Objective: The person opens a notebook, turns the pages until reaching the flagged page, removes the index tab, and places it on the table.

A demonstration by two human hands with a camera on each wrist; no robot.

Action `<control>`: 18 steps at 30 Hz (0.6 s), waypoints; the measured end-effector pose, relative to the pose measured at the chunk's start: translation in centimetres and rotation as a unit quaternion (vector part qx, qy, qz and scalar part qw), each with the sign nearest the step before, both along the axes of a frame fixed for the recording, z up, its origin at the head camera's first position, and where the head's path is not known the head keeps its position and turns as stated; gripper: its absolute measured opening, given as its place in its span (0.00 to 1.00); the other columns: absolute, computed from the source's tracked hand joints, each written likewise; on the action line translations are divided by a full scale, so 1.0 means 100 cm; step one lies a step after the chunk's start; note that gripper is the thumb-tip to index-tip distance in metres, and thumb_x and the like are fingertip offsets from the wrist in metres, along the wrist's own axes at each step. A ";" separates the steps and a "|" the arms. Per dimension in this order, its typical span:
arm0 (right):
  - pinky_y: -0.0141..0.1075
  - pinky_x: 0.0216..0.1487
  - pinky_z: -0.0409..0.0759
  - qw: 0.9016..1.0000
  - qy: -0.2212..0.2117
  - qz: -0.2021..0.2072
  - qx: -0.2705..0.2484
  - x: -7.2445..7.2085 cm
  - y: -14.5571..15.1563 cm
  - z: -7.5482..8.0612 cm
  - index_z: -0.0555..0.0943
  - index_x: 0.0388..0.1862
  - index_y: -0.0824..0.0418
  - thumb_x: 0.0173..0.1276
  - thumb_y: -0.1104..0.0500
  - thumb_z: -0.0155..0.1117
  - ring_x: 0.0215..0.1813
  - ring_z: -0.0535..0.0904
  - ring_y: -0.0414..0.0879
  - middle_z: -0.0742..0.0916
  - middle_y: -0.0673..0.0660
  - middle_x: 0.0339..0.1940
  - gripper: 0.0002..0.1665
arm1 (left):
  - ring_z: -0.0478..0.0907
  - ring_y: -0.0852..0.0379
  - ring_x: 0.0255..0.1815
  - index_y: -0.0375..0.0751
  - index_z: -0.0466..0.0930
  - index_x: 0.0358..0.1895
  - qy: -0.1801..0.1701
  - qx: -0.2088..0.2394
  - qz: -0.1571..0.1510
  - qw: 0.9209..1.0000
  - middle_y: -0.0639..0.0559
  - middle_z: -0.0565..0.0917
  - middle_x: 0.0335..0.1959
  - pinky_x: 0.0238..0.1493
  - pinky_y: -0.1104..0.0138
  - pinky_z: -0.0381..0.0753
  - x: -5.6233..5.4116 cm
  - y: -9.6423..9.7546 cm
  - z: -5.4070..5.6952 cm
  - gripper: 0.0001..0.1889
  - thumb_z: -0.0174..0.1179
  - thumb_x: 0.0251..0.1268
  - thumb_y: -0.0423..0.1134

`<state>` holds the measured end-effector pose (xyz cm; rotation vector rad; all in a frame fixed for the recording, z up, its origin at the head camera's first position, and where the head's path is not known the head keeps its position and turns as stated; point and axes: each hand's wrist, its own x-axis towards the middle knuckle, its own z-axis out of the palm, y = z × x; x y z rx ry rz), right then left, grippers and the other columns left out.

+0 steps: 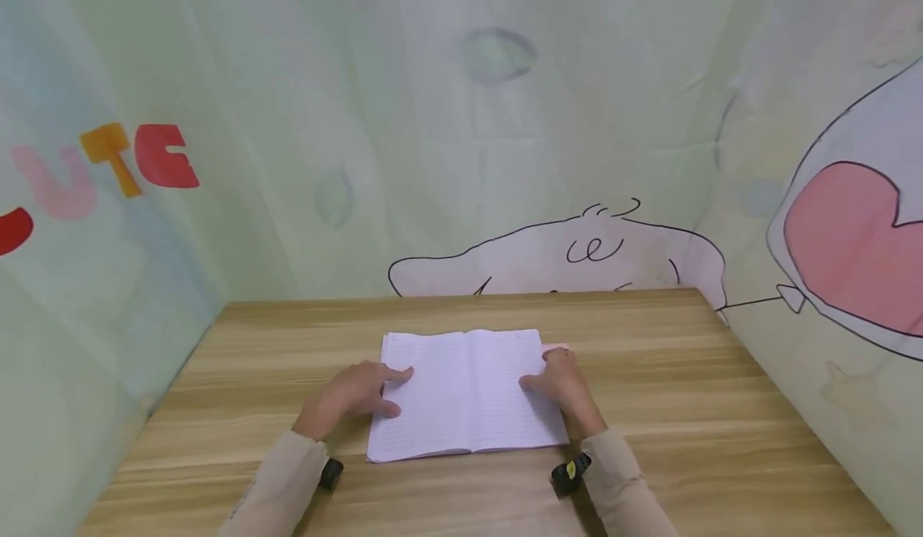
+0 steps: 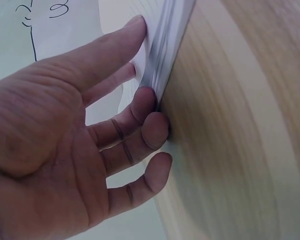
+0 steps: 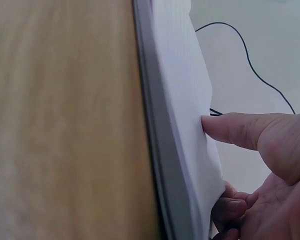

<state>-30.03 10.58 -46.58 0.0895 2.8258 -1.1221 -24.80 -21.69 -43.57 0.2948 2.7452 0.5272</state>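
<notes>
An open notebook with lined white pages lies on the wooden table, its centre fold running away from me. At its left edge is my left hand, thumb and index finger over the page. In the left wrist view, the other fingers of that hand bend against the stacked page edges. My right hand grips the opposite edge, its thumb on the page and the other fingers curled at the side, partly hidden. A bit of pink shows beyond the right page near those fingers.
Wood-grain tabletop surrounds the notebook. Pale green fabric walls with cartoon drawings and coloured letters enclose the table at the back and both sides. Dark devices are worn at both wrists.
</notes>
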 end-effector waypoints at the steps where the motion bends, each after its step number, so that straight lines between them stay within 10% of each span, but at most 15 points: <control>1: 0.54 0.60 0.75 1.000 -0.002 0.000 -0.008 0.000 0.000 -0.001 0.73 0.58 0.81 0.54 0.63 0.78 0.57 0.77 0.65 0.78 0.75 0.57 0.37 | 0.70 0.41 0.67 0.48 0.72 0.71 -0.001 0.000 -0.002 1.000 0.39 0.72 0.70 0.66 0.46 0.68 0.000 0.000 0.000 0.34 0.72 0.59 0.40; 18: 0.39 0.37 0.76 0.993 0.018 -0.036 -0.112 0.004 0.012 -0.002 0.82 0.46 0.72 0.65 0.62 0.71 0.38 0.77 0.50 0.84 0.61 0.38 0.15 | 0.66 0.37 0.71 0.47 0.71 0.72 -0.009 0.003 -0.006 1.000 0.38 0.72 0.70 0.68 0.45 0.65 0.000 0.000 0.000 0.34 0.71 0.61 0.40</control>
